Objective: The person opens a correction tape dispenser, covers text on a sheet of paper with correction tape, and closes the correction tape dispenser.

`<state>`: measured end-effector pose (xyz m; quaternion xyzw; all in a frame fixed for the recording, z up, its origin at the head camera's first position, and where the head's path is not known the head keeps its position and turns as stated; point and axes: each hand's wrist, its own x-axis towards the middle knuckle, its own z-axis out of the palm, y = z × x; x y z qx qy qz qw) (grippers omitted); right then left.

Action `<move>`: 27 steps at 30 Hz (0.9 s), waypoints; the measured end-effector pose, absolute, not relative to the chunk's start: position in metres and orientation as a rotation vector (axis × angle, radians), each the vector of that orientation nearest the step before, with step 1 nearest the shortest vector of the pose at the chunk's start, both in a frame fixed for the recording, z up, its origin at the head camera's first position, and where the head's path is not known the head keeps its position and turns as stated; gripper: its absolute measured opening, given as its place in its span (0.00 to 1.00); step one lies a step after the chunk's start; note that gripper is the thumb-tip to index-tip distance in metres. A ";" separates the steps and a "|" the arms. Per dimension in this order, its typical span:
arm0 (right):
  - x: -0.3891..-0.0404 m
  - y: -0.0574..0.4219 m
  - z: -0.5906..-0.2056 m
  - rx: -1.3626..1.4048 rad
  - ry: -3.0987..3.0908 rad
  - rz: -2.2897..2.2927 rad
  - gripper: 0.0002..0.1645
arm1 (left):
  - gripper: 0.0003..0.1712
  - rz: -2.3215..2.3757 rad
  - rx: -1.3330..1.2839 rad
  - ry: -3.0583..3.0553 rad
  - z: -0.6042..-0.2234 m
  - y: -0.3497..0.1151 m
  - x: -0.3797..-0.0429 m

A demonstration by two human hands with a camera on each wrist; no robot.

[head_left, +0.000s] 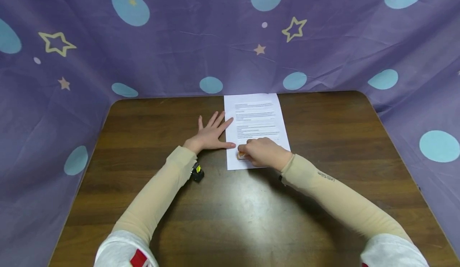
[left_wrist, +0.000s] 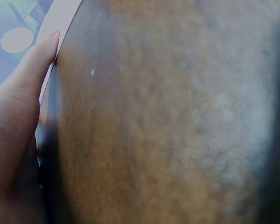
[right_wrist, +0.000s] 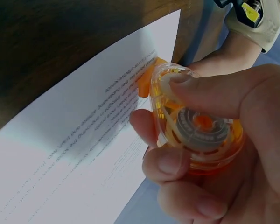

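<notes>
A printed sheet of paper (head_left: 256,119) lies flat on the table, lines of text across it. My right hand (head_left: 266,152) grips a correction tape (right_wrist: 196,121) with a clear and orange case, thumb on its side and fingers curled beneath. In the right wrist view its orange tip meets the paper (right_wrist: 84,112) beside the printed lines. My left hand (head_left: 212,135) rests with fingers spread, thumb and index fingertips over the sheet's left edge, the rest on the wood. Only the thumb side of that left hand (left_wrist: 18,107) shows in the left wrist view.
The brown wooden table (head_left: 151,203) stretches around the sheet on all sides but the far one. Behind it hangs a purple curtain (head_left: 172,51) with stars and blue ovals. A small black device (head_left: 197,172) is strapped at the left wrist.
</notes>
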<state>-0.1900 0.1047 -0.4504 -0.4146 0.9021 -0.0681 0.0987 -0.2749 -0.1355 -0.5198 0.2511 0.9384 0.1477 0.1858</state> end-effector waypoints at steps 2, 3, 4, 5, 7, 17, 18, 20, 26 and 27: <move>-0.190 0.104 -0.449 -1.215 2.673 -0.184 0.04 | 0.63 0.417 0.707 2.645 -0.520 -0.135 -0.275; -0.190 0.103 -0.448 -1.207 2.674 -0.177 0.04 | 0.63 0.414 0.707 2.646 -0.520 -0.135 -0.275; -0.190 0.104 -0.448 -1.196 2.674 -0.170 0.04 | 0.63 0.410 0.707 2.646 -0.520 -0.135 -0.276; -0.189 0.104 -0.448 -1.189 2.675 -0.164 0.04 | 0.63 0.406 0.706 2.646 -0.520 -0.135 -0.275; -0.189 0.105 -0.448 -1.170 2.675 -0.154 0.04 | 0.63 0.394 0.706 2.647 -0.519 -0.135 -0.275; -0.186 0.119 -0.451 -1.119 2.692 -0.173 0.04 | 0.63 0.386 0.721 2.652 -0.511 -0.134 -0.268; -0.186 0.121 -0.452 -1.112 2.693 -0.173 0.04 | 0.63 0.387 0.721 2.651 -0.511 -0.134 -0.267; -0.186 0.126 -0.452 -1.103 2.698 -0.175 0.04 | 0.62 0.377 0.717 2.650 -0.510 -0.134 -0.267; -0.186 0.135 -0.452 -1.092 2.722 -0.181 0.04 | 0.62 0.386 0.715 2.655 -0.506 -0.133 -0.267; -0.186 0.136 -0.452 -1.093 2.724 -0.183 0.04 | 0.62 0.390 0.717 2.655 -0.506 -0.134 -0.267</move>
